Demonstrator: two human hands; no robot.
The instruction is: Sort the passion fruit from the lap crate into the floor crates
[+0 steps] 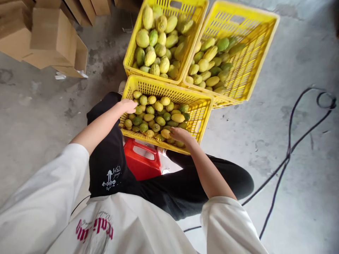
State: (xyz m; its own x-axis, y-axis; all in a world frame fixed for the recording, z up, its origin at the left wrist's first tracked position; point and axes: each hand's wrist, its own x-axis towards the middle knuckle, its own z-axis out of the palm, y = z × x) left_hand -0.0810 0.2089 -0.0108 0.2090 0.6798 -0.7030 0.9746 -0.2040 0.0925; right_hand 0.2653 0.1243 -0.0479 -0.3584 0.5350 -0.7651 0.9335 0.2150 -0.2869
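Note:
Inside the near yellow crate lie many small oval fruits, yellow to green, that look like lemons or small papayas. My left hand reaches over the crate's left wall, its fingers stretched out and apart at the fruit there. At the front right, my right hand is closed at the end of a yellow oval fruit, which sits low among the others. My right fingertips are partly hidden against the fruit. The crate stands between my legs, above a red plastic stool.
Behind stand a yellow crate heaped with larger green-yellow fruits and another yellow crate part filled with longer ones. Brown cardboard boxes stand at the far left. A black cable loops over the concrete floor on the right.

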